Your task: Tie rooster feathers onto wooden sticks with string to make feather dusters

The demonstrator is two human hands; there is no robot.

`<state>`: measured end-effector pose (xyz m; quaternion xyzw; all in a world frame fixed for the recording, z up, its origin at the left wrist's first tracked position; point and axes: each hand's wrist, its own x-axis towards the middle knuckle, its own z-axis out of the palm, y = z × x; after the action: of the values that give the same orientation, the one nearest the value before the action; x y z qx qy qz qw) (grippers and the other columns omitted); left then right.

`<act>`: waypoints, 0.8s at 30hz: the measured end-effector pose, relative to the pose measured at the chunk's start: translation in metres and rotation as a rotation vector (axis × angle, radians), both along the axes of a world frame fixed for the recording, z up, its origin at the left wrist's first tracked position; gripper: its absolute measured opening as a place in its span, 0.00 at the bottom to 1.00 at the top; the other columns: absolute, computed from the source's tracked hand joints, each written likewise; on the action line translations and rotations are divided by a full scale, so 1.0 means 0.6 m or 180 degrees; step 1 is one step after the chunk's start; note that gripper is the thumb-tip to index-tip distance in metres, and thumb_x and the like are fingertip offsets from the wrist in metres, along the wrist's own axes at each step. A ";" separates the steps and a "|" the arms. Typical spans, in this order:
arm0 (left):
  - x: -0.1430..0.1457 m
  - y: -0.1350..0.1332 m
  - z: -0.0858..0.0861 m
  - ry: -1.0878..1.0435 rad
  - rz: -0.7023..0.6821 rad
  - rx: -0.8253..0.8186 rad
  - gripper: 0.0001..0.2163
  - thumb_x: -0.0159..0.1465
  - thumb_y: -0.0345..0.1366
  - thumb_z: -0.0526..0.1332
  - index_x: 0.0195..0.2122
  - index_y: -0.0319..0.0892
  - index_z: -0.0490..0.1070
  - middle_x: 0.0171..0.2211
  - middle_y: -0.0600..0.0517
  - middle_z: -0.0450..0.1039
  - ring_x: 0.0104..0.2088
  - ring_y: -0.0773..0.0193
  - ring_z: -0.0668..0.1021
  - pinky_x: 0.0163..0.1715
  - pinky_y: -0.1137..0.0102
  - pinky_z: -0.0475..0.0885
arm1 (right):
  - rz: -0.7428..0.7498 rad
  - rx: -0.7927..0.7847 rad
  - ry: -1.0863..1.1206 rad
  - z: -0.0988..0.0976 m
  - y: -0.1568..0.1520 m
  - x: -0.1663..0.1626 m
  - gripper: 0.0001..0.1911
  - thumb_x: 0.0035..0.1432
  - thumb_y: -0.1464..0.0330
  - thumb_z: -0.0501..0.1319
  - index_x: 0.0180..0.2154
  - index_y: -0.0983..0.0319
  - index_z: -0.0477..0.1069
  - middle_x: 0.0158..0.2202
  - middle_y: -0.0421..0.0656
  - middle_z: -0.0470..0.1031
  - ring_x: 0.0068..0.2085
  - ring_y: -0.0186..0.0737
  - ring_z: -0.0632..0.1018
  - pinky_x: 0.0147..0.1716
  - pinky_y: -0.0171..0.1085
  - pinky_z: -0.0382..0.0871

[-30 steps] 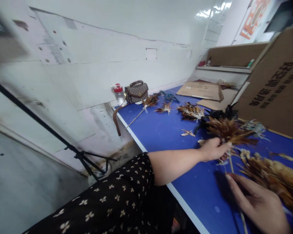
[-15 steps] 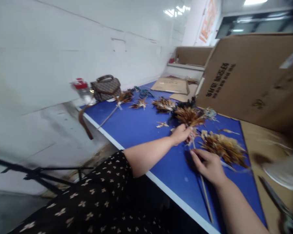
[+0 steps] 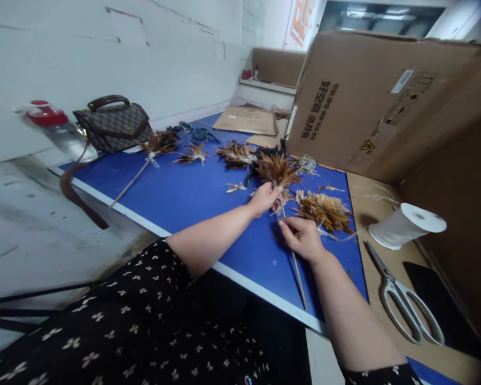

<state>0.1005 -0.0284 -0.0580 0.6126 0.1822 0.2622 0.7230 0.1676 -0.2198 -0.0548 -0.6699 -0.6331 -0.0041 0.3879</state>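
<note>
My left hand (image 3: 266,199) is closed around the neck of a feather duster (image 3: 276,170), where brown feathers meet a thin stick. Lower down, my right hand (image 3: 302,238) pinches that stick (image 3: 299,272) between thumb and fingers. The stick slants toward the table's front edge. To the right of my hands lies a bunch of tan feathers (image 3: 324,211), with white string (image 3: 350,235) by its base. Brown and black feathers (image 3: 236,154) are spread behind my left hand. A small loose feather tuft (image 3: 235,187) rests to its left.
On the blue table (image 3: 192,198), another feather duster (image 3: 133,182) lies left, near a handbag (image 3: 112,125) and a red-capped bottle (image 3: 58,128). At right are a white string spool (image 3: 404,225), scissors (image 3: 404,302) and a black flat piece (image 3: 441,305). A large cardboard box (image 3: 364,107) stands behind.
My view has turned, so everything appears farther left and the spool and scissors show fully. Both hands keep their hold on the feather duster, with little visible movement.
</note>
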 end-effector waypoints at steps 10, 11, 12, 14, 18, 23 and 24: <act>0.010 0.005 -0.012 0.0004 0.0262 0.0088 0.15 0.75 0.47 0.65 0.40 0.42 0.65 0.25 0.58 0.74 0.18 0.74 0.72 0.20 0.77 0.64 | -0.0093 0.0100 -0.0029 -0.006 0.004 0.005 0.19 0.74 0.55 0.60 0.40 0.59 0.84 0.31 0.45 0.84 0.30 0.42 0.82 0.34 0.39 0.75; 0.011 0.006 -0.014 -0.0005 0.0284 0.0118 0.15 0.75 0.47 0.65 0.40 0.42 0.65 0.25 0.59 0.73 0.18 0.74 0.72 0.20 0.77 0.64 | -0.0097 0.0119 -0.0028 -0.006 0.005 0.005 0.19 0.74 0.55 0.60 0.39 0.59 0.84 0.31 0.45 0.84 0.30 0.42 0.82 0.34 0.39 0.74; 0.012 0.007 -0.015 -0.0015 0.0309 0.0144 0.14 0.75 0.46 0.65 0.40 0.42 0.66 0.25 0.59 0.73 0.18 0.74 0.73 0.20 0.77 0.64 | -0.0097 0.0136 -0.0023 -0.005 0.005 0.005 0.19 0.74 0.56 0.60 0.39 0.59 0.84 0.31 0.45 0.85 0.30 0.42 0.82 0.34 0.39 0.74; 0.012 0.009 -0.017 -0.0033 0.0354 0.0172 0.13 0.75 0.45 0.65 0.41 0.42 0.66 0.26 0.59 0.73 0.18 0.74 0.73 0.20 0.77 0.64 | -0.0095 0.0164 -0.0008 -0.004 0.007 0.005 0.18 0.74 0.56 0.61 0.39 0.59 0.84 0.32 0.45 0.85 0.30 0.43 0.83 0.34 0.39 0.74; 0.008 0.008 -0.013 -0.0067 0.0455 0.0233 0.12 0.76 0.41 0.64 0.38 0.42 0.66 0.27 0.58 0.73 0.18 0.74 0.73 0.19 0.77 0.63 | -0.0126 0.0145 0.0017 -0.005 0.010 0.004 0.19 0.73 0.55 0.61 0.41 0.59 0.85 0.34 0.46 0.86 0.32 0.43 0.83 0.36 0.39 0.76; -0.002 0.002 -0.002 0.0061 0.0627 0.0378 0.14 0.76 0.40 0.63 0.33 0.42 0.66 0.22 0.59 0.68 0.17 0.72 0.70 0.20 0.76 0.62 | -0.0263 0.0049 0.0013 -0.011 0.013 0.006 0.22 0.73 0.53 0.60 0.41 0.60 0.85 0.32 0.46 0.85 0.30 0.42 0.81 0.36 0.38 0.75; -0.003 0.002 -0.001 0.0102 0.0654 0.0392 0.14 0.75 0.40 0.64 0.33 0.42 0.66 0.21 0.58 0.68 0.18 0.72 0.70 0.21 0.75 0.62 | -0.0283 0.0030 0.0014 -0.012 0.013 0.006 0.22 0.73 0.52 0.60 0.41 0.61 0.85 0.32 0.45 0.84 0.30 0.41 0.81 0.36 0.38 0.75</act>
<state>0.0986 -0.0270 -0.0585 0.6380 0.2392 0.3358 0.6504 0.1713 -0.2118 -0.0618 -0.6956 -0.6017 -0.0229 0.3919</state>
